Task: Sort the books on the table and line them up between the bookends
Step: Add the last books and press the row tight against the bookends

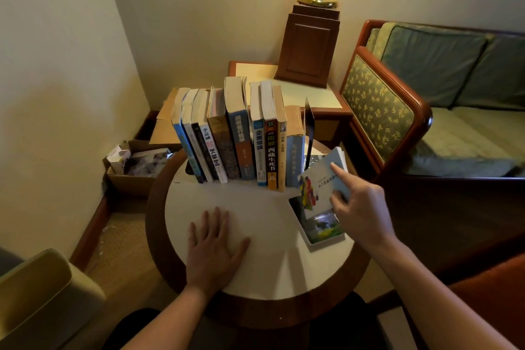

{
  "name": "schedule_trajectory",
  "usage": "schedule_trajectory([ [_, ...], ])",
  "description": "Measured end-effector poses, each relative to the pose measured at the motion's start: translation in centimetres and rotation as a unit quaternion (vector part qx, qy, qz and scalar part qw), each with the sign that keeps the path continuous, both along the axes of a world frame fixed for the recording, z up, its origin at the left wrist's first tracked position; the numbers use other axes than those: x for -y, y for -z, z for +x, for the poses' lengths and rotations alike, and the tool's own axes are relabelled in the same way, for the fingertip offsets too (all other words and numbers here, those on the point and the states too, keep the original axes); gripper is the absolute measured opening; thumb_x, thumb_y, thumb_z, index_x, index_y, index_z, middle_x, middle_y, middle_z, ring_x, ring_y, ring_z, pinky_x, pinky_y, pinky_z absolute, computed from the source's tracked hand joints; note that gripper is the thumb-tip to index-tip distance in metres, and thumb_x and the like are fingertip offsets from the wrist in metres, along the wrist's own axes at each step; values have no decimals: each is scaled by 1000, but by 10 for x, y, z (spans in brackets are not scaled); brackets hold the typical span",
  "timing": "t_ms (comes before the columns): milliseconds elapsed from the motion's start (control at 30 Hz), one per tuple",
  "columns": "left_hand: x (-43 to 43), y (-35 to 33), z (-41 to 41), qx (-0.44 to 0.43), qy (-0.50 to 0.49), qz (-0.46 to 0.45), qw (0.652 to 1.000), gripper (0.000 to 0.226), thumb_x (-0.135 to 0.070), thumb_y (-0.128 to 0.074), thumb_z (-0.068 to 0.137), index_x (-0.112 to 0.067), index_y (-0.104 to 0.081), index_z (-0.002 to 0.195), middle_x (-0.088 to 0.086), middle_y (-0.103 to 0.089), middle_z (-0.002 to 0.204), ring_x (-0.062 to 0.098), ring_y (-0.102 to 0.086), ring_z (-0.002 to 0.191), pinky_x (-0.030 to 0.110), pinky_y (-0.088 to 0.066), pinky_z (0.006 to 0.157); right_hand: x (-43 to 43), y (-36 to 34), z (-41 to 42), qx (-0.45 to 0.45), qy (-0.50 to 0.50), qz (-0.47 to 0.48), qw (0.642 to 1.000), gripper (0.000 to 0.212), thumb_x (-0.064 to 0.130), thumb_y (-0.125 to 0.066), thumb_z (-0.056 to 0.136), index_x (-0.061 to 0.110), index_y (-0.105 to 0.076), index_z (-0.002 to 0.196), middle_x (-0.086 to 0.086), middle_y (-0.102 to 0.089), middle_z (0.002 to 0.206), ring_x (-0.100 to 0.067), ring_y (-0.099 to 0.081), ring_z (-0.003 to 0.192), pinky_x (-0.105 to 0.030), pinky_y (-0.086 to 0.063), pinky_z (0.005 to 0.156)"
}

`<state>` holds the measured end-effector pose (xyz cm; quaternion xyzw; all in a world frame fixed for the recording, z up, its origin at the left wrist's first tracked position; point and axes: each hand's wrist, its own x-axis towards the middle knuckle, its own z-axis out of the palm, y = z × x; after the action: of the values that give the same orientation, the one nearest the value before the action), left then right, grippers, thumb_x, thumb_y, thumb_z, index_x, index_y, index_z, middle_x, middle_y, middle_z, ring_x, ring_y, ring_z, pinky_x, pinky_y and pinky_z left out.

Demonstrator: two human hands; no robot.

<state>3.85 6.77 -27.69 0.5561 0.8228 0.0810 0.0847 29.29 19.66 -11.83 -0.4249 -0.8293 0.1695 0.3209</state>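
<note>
Several books [241, 133] stand upright in a row at the back of the round white table [270, 264], spines toward me. A black bookend [309, 128] rises at the row's right end; the left bookend [189, 171] shows only as a dark base under the leaning books. My right hand [360, 207] grips a light-blue paperback [321, 182] tilted above the table, forefinger stretched along its cover. Under it a book with a green cover picture [321, 226] lies flat. My left hand [216, 247] rests flat on the tabletop, fingers spread.
A cardboard box [136, 167] with clutter sits on the floor to the left. Behind the table stand a side table [312, 94] and a wooden lamp base [308, 48]. A green-cushioned sofa [426, 99] is to the right, an armchair [37, 293] at lower left.
</note>
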Motion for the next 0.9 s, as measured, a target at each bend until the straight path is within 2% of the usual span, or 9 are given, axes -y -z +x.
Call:
schedule_trajectory([
  [67, 0, 0, 1, 10, -32, 16, 999, 93, -84, -2, 88, -26, 5, 161, 0, 13, 168, 25, 18, 153, 52, 8, 124, -8, -8, -7, 11, 8, 75, 997, 55, -5, -64, 91, 0, -47, 143, -28, -62, 126, -40, -66, 111, -34, -61, 78],
  [167, -1, 1, 1, 20, -53, 29, 998, 95, -85, -4, 87, -25, -1, 161, 1, 8, 169, 27, 14, 154, 53, 7, 124, -21, -17, -17, 25, 17, 139, 990, 51, -4, -63, 92, -3, -49, 141, -27, -64, 125, -38, -68, 107, -36, -62, 77],
  [333, -9, -1, 1, 12, -49, 31, 998, 95, -84, -7, 88, -23, -3, 162, 2, 5, 169, 28, 12, 155, 55, 5, 124, -45, -29, -40, 35, 1, 171, 985, 47, -4, -59, 94, -6, -50, 140, -27, -64, 124, -39, -69, 103, -41, -62, 77],
  [400, -11, -2, 2, 7, -49, 29, 998, 94, -83, -8, 89, -22, -5, 162, 3, 2, 169, 29, 10, 155, 56, 3, 124, -55, -33, -52, 33, -2, 170, 985, 49, -4, -57, 94, -4, -47, 142, -27, -64, 122, -37, -69, 101, -39, -61, 75],
  [567, -10, -3, 3, -1, -54, 25, 998, 93, -81, -11, 91, -21, -8, 162, 3, 0, 169, 29, 9, 155, 56, 3, 124, -80, -40, -75, 47, -24, 84, 995, 74, -5, -53, 94, 6, -19, 158, -24, -67, 115, -18, -63, 84, -22, -54, 64],
  [600, -11, -3, 3, 0, -56, 22, 998, 93, -81, -11, 91, -21, -7, 162, 3, 1, 169, 29, 10, 155, 55, 4, 124, -84, -40, -79, 47, -20, 65, 997, 74, -5, -52, 95, 9, -18, 159, -24, -66, 118, -20, -65, 87, -23, -55, 66],
  [700, -10, -5, 3, 3, -56, 19, 998, 93, -81, -11, 90, -22, -5, 162, 3, 4, 169, 29, 12, 155, 56, 4, 124, -93, -30, -86, 49, -18, -15, 999, 69, -1, -52, 99, 19, -24, 158, -18, -64, 126, -30, -65, 109, -41, -60, 84],
  [800, -11, -5, 3, 1, -58, 15, 998, 93, -81, -11, 90, -22, -4, 162, 2, 5, 169, 28, 13, 155, 56, 4, 124, -98, -13, -88, 73, -18, -155, 985, 84, 0, -54, 98, 39, -9, 158, -10, -58, 133, -25, -61, 116, -42, -57, 91],
  [900, -11, -4, 3, 1, -60, 13, 998, 93, -82, -10, 90, -23, -4, 162, 2, 4, 169, 28, 13, 155, 56, 3, 124, -97, 5, -85, 91, -11, -206, 974, 97, -1, -58, 95, 44, 0, 158, -12, -51, 146, -29, -54, 130, -44, -49, 102],
])
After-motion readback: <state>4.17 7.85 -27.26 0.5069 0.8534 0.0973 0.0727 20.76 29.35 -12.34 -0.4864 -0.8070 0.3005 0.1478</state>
